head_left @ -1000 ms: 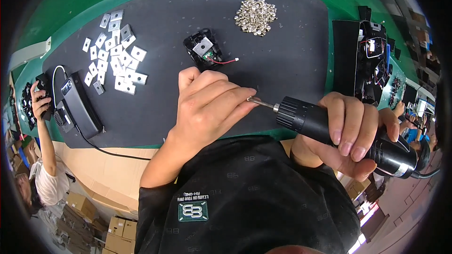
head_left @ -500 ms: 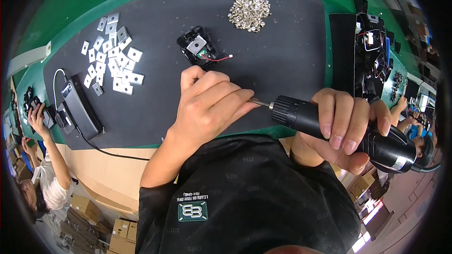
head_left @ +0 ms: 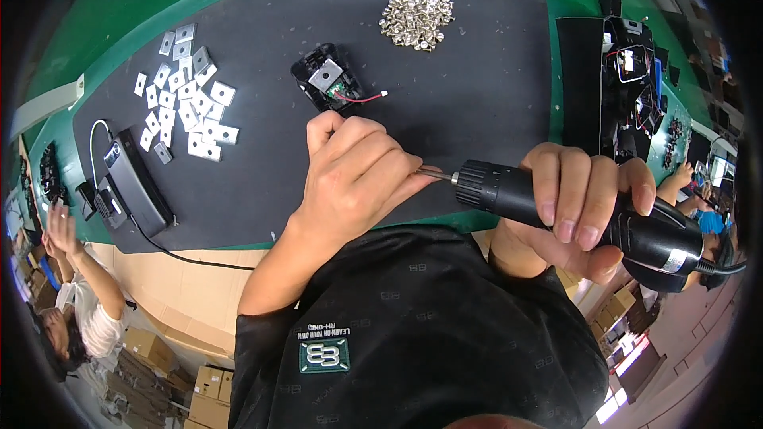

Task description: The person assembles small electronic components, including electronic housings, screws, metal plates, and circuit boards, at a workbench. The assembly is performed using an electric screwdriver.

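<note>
My right hand (head_left: pixel 574 202) is wrapped around a black corded electric screwdriver (head_left: pixel 499 189), its bit (head_left: pixel 437 175) turned toward my left hand. The fingers of my left hand (head_left: pixel 350 179) are closed around the far end of that bit; the tip is hidden, and whether a screw sits on it cannot be seen. Just beyond my left knuckles an open black plastic housing (head_left: pixel 307 81) lies on the mat. Inside it rest a square metal plate (head_left: pixel 327 74) with a hole and a small green board, from which a red and black wire (head_left: pixel 364 99) with a white plug runs out.
Silvery screws (head_left: pixel 417 17) are heaped at the far middle of the black mat (head_left: pixel 477 103). Loose metal plates (head_left: pixel 189 101) spread over its left part, near a black box-shaped device (head_left: pixel 137 183) with cables. Wired black assemblies (head_left: pixel 632 71) stand at right. Co-workers sit on both sides.
Both my hands and the screwdriver keep nearly the same pose, with the whole view shifted slightly. At far left, a co-worker's hand has drawn away from the black parts.
</note>
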Demonstrator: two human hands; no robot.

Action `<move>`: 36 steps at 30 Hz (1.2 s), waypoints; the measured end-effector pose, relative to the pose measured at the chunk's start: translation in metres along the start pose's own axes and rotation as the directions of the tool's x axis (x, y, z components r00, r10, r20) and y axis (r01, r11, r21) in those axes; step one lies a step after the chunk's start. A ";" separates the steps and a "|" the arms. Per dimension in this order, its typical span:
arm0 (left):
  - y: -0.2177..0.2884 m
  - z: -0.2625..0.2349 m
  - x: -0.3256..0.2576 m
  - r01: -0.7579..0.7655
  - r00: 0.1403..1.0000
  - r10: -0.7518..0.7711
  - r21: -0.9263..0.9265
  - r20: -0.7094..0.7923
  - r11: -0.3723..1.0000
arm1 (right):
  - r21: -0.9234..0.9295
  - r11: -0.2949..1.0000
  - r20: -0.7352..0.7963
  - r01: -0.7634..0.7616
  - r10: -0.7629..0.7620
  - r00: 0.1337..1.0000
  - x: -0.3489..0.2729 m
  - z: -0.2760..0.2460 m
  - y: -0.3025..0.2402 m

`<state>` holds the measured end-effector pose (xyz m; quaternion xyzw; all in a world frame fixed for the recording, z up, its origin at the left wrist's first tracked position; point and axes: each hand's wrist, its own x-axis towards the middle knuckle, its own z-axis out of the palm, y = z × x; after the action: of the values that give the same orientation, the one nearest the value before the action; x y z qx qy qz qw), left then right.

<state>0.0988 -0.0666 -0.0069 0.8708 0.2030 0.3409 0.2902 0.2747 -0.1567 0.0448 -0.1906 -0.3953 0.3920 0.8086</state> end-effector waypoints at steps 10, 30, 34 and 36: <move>-0.041 -0.050 0.005 0.062 0.993 -0.044 0.168 -0.106 0.984 | -0.014 1.000 -0.070 -0.026 0.025 0.997 0.003 -0.002 -0.001; -0.028 -0.019 0.017 0.161 0.927 -0.175 0.070 0.332 0.985 | -0.132 0.990 -0.066 -0.044 0.035 0.997 0.014 0.002 0.012; -0.031 -0.018 0.016 0.166 0.930 -0.172 0.047 0.324 0.985 | -0.166 0.983 -0.121 -0.074 0.054 0.991 0.013 0.003 0.018; -0.032 -0.017 0.016 0.171 0.928 -0.177 0.045 0.327 0.984 | -0.163 0.984 -0.125 -0.069 0.049 0.991 0.013 0.000 0.022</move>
<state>0.0923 -0.0279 -0.0092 0.8964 0.2306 0.1617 0.3422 0.2686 -0.1329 0.0372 -0.2929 -0.3713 0.3690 0.8001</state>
